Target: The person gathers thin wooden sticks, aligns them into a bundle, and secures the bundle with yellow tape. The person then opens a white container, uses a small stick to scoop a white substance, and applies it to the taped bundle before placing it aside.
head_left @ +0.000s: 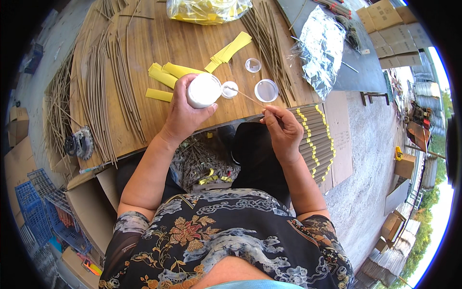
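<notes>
My left hand [179, 114] is wrapped round a white tub [204, 90], tilted so that its round white face shows. Between the fingers of my right hand [284, 129] is a thin brown stick [249, 98]. Its far tip reaches into a small round cup [229, 89] of white paste, right beside the tub. A clear round lid [266, 90] lies to the right of the cup, and a smaller clear round container [252, 65] sits farther back. Yellow paper strips [230, 51] lie fanned out behind the tub, with more strips [161, 75] to its left.
Long brown sticks [98, 91] cover the wooden table's left side; others [269, 45] lie at its right. A plastic bag of yellow strips [207, 12] sits at the back. Yellow-banded stick bundles [315, 139] rest on cardboard at right. Crumpled foil [321, 48] lies on a grey table.
</notes>
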The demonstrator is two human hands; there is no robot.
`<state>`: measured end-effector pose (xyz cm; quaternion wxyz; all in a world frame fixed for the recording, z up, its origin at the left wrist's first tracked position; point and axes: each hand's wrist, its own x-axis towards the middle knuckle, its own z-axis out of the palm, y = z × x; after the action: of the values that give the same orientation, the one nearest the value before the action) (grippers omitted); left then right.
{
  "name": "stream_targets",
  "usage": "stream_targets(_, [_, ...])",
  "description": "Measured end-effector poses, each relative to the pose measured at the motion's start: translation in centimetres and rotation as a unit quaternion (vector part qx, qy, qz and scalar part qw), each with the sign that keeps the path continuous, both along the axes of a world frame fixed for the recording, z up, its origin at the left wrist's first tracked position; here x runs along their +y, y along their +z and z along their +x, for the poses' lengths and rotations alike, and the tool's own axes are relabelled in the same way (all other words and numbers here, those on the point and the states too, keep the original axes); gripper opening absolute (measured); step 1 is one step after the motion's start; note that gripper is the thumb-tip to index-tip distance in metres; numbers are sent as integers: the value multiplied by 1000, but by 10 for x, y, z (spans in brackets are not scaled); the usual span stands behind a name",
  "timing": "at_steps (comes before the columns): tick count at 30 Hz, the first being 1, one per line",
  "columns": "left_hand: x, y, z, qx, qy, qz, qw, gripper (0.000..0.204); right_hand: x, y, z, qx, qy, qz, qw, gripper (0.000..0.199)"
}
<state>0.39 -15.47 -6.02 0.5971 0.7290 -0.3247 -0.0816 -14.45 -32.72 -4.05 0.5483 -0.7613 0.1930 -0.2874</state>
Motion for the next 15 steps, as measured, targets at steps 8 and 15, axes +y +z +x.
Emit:
stream_targets(8, [0, 2, -1, -4, 1, -3, 1000, 64, -4, 1, -3, 50, 22, 3, 998, 15])
stream_targets(15, [1, 0, -2, 8, 5, 6, 1000, 65, -2, -1, -1, 29, -6, 49, 998, 14])
